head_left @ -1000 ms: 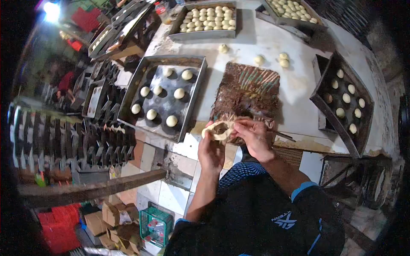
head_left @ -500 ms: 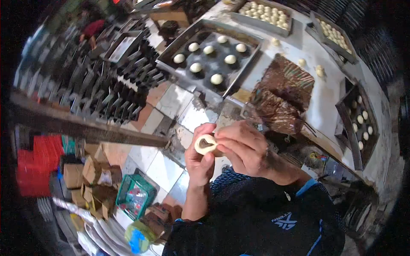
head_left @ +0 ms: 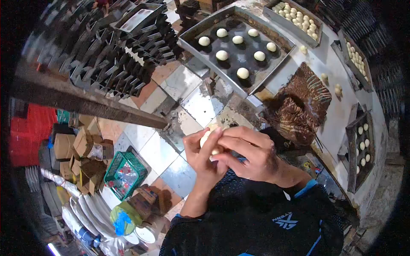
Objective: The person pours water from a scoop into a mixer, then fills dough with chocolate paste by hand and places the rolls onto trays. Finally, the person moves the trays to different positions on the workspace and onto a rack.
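Observation:
My left hand (head_left: pixel 200 155) cups a pale dough ball (head_left: pixel 206 140) in front of my chest, fingers wrapped round it. From the other side, the fingers of my right hand (head_left: pixel 252 151) press on the same dough. Both hands cover much of it, and no filling shows. Ahead of them, a large dark metal tray (head_left: pixel 209 57) holds several spaced dough balls (head_left: pixel 242 73). To the right of it, a mound of brown paste (head_left: pixel 294 117) lies on the table, with a thin stick-like tool (head_left: pixel 319 143) at its near edge.
Trays of dough balls (head_left: pixel 294 17) stand along the far and right parts of the white table (head_left: pixel 337 115). Several loose balls (head_left: pixel 325 77) lie near the paste. At left are stacked metal pans (head_left: pixel 115 68), a wooden beam (head_left: pixel 94 100), cardboard boxes (head_left: pixel 87 143) and a green crate (head_left: pixel 119 187).
The dough was an open ring round a dark filling; now my fingers have closed over it and the filling is hidden. The camera view has shifted, so the large tray sits lower and further right.

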The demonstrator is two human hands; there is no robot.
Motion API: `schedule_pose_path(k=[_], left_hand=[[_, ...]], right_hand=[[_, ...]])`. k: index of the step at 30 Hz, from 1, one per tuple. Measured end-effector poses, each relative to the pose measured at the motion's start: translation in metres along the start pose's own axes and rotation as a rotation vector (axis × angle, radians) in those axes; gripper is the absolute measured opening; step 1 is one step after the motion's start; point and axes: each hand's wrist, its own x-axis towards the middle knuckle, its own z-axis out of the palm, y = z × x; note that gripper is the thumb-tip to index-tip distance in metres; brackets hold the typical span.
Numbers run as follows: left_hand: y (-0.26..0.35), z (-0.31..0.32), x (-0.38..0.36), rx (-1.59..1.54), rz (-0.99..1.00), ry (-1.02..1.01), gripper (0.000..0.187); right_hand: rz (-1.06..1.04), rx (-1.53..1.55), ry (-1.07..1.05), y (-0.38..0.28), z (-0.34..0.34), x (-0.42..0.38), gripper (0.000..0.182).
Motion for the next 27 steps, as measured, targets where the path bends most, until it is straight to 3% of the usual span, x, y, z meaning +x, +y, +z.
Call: schedule_pose_path(k=[1, 3, 4, 5, 7, 9, 11, 12, 13, 15, 16, 17, 19, 20, 21, 23, 24, 25, 27], left_hand=[[0.002, 0.008, 0.009, -0.001, 0.006, -0.008, 0.061], [0.006, 0.028, 0.028, -0.781, -0.429, 0.104, 0.063], [-0.009, 0.033, 0.037, -1.022, -0.402, 0.027, 0.068], [-0.004, 0.035, 0.052, -1.112, -0.469, -0.003, 0.059], [-0.015, 0.055, 0.066, -1.118, -0.351, 0.027, 0.05], [-0.015, 0.073, 0.096, -1.058, -0.28, 0.024, 0.044], [-0.023, 0.084, 0.122, -0.727, -0.001, -0.082, 0.037], [-0.016, 0.098, 0.135, -0.797, -0.032, 0.016, 0.026], [-0.015, 0.108, 0.143, -0.818, -0.062, 0.052, 0.031], [-0.009, 0.126, 0.16, -0.515, -0.103, 0.154, 0.046], [-0.006, 0.134, 0.164, -0.502, -0.194, 0.157, 0.068], [0.0, 0.145, 0.17, -0.51, -0.191, 0.142, 0.068], [0.011, 0.167, 0.184, -0.886, -0.206, 0.074, 0.085], [-0.003, 0.173, 0.186, -0.942, -0.22, -0.078, 0.095], [-0.009, 0.178, 0.201, -0.941, -0.151, -0.208, 0.075], [-0.03, 0.197, 0.213, -0.944, 0.027, -0.248, 0.048], [-0.036, 0.198, 0.218, -0.852, 0.011, -0.229, 0.036], [-0.048, 0.195, 0.223, -0.748, 0.033, -0.3, 0.03], [-0.068, 0.195, 0.227, -0.654, -0.349, -0.357, 0.021]], right_hand=[[-0.067, -0.016, 0.012, 0.011, -0.004, 0.004, 0.022], [-0.081, 0.0, 0.04, 0.031, -0.017, 0.02, 0.02], [-0.059, 0.047, 0.05, 0.04, -0.026, 0.032, 0.019], [-0.038, 0.096, 0.06, 0.047, -0.036, 0.045, 0.018], [0.059, 0.162, 0.096, 0.056, -0.054, 0.064, 0.016], [0.46, 0.442, -0.025, 0.067, -0.072, 0.074, 0.016], [0.232, 0.442, 0.033, 0.093, -0.083, 0.071, 0.021], [0.153, 0.426, 0.074, 0.1, -0.089, 0.073, 0.023], [0.074, 0.408, 0.118, 0.104, -0.094, 0.076, 0.026], [0.008, 0.189, 0.205, 0.105, -0.099, 0.084, 0.03], [-0.052, 0.126, 0.268, 0.116, -0.101, 0.082, 0.028], [-0.112, 0.06, 0.331, 0.127, -0.102, 0.08, 0.026], [-0.095, 0.146, 0.386, 0.139, -0.111, 0.08, 0.022], [-0.076, 0.247, 0.426, 0.144, -0.114, 0.079, 0.019], [-0.069, 0.241, 0.439, 0.151, -0.116, 0.078, 0.019], [0.269, 0.314, 0.201, 0.165, -0.115, 0.076, 0.012], [0.229, 0.302, 0.255, 0.175, -0.109, 0.084, 0.016], [0.293, 0.232, 0.103, 0.181, -0.119, 0.089, 0.017], [0.292, -0.03, 0.168, 0.195, -0.112, 0.089, 0.02]])
